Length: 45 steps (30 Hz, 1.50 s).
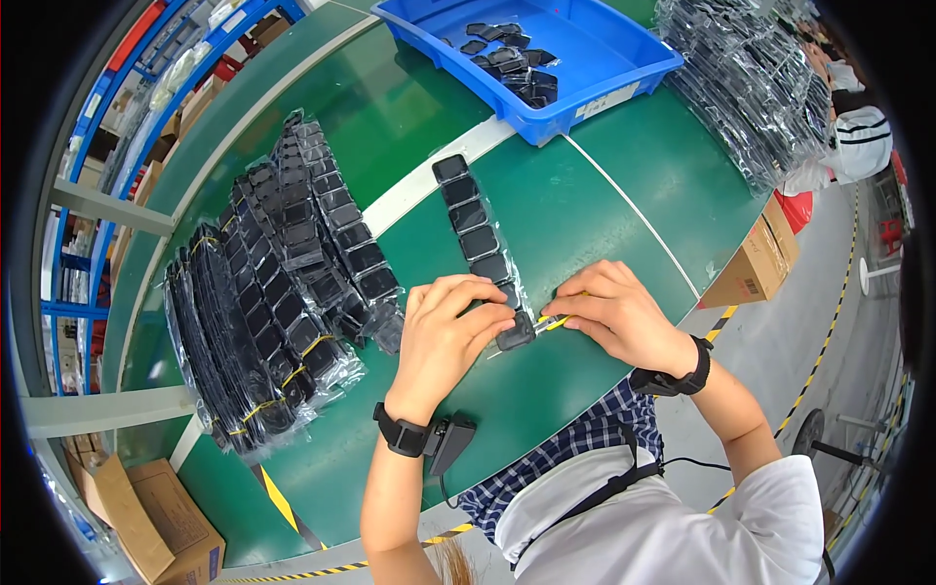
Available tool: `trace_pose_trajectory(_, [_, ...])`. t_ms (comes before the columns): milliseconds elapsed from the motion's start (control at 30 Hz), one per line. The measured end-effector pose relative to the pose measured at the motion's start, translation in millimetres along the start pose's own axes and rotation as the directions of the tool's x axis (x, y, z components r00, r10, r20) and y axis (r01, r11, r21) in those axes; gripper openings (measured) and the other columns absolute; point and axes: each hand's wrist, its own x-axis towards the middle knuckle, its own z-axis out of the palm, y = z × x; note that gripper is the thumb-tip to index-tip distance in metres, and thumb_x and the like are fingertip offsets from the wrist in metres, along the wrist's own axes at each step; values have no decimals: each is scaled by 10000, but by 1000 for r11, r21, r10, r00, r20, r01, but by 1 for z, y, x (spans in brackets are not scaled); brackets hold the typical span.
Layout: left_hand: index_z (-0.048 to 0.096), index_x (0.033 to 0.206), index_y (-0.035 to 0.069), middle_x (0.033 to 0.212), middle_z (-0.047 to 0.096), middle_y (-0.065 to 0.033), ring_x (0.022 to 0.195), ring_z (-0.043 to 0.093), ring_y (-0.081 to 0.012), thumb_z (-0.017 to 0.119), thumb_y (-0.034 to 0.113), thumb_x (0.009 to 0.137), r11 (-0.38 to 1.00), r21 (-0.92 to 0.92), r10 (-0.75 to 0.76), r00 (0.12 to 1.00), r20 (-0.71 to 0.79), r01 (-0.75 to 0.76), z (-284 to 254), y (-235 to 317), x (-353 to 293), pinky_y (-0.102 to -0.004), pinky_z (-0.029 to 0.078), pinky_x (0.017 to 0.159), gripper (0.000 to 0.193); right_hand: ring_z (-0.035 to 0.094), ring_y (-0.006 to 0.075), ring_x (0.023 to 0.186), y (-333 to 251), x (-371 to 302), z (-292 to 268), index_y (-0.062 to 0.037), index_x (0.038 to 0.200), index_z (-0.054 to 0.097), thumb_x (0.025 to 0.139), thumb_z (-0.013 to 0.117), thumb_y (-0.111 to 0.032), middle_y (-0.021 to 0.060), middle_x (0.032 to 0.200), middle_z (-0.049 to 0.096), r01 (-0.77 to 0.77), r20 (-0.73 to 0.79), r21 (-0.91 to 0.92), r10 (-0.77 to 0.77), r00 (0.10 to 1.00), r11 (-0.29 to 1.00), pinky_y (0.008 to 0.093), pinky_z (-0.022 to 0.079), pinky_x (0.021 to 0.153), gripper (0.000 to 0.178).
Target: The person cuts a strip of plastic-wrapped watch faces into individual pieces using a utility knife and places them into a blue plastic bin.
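Note:
A strip of black square pieces sealed in clear plastic [478,240] lies lengthwise on the green table, its lower end toward me. My left hand [439,327] has its fingers closed on the strip near that lower end, and they hide part of it. A small yellow utility knife [556,322] is pinched in my right hand [619,317]. Its blade end points left and meets the right edge of the strip, beside the last black piece. Whether the blade has gone through the plastic, I cannot tell.
Many similar strips, some bundled with yellow bands [263,292], are piled at the left. A blue bin [541,122] with loose black pieces stands at the far side. More plastic-wrapped strips [746,97] are heaped at the far right. Cardboard boxes [756,258] flank the table.

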Motion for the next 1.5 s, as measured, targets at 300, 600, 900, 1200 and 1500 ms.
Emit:
trace_pose_trajectory(300, [795,913,156,1082,726,61,1153,638,-192,831,198,817,1000,24,1,1000,-2,-1,2,2,-2,-368,428,924,110,593,235,1064,12,-16,-23,-137,1118,777,833,790,-106,-7,1107,681,88,76,-16,-86,993,996,379,443,960,287])
trace_pose_trajectory(600, [745,936,122,1084,718,28,1122,634,-224,848,218,795,989,124,-72,996,-46,77,-23,2,0,-383,426,915,199,593,254,1051,10,-36,-40,-99,1148,765,834,795,-66,39,1094,652,-125,-73,-7,124,990,992,384,477,941,317])
trace_pose_trajectory(900, [764,921,135,1003,670,31,981,609,-215,884,212,734,991,128,32,995,92,-44,-21,21,1,-383,431,886,236,612,267,1024,3,5,-9,-104,1160,759,837,789,-51,55,1101,654,-103,-115,-28,99,988,994,389,512,906,329])
trace_pose_trajectory(1200, [785,929,133,987,677,28,940,619,-204,867,151,745,996,-68,66,995,69,-62,-17,21,2,-363,467,830,202,610,247,996,8,-3,-2,-138,1149,774,818,812,-85,18,1092,661,35,-50,-18,-35,998,999,375,495,880,337])
trace_pose_trajectory(1500, [756,866,119,1014,694,14,977,630,-220,886,186,755,982,-182,-36,996,85,51,2,6,-1,-367,484,876,184,602,213,995,-6,-20,-3,-158,1149,781,814,819,-104,-20,1068,664,30,1,-24,-30,1000,999,363,460,860,341])
